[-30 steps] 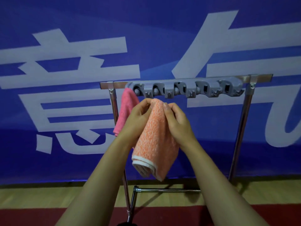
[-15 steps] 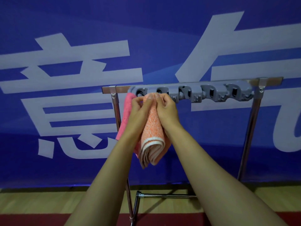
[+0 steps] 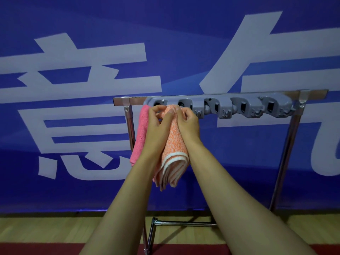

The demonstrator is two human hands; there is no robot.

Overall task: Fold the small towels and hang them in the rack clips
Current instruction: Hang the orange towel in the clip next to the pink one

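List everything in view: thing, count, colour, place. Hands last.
orange towel: one, orange and white speckled with a white stripe, folded, top held at the clip strip.
pink towel: one, pink, hanging at the strip's left end.
clip strip: one, grey, along the rack's top bar.
rack: one, chrome, before the banner.
banner: one, blue with white characters, behind.
floor: wooden, with a red band nearest.
left hand: pinching the orange towel's top.
right hand: pinching the same top.

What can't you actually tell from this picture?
- Whether the orange towel is clipped yet: head view, both hands' fingers cover its top at the clip bar.
- How the pink towel is fastened: the left hand hides it.
- The rack's feet: cut off by the bottom edge.
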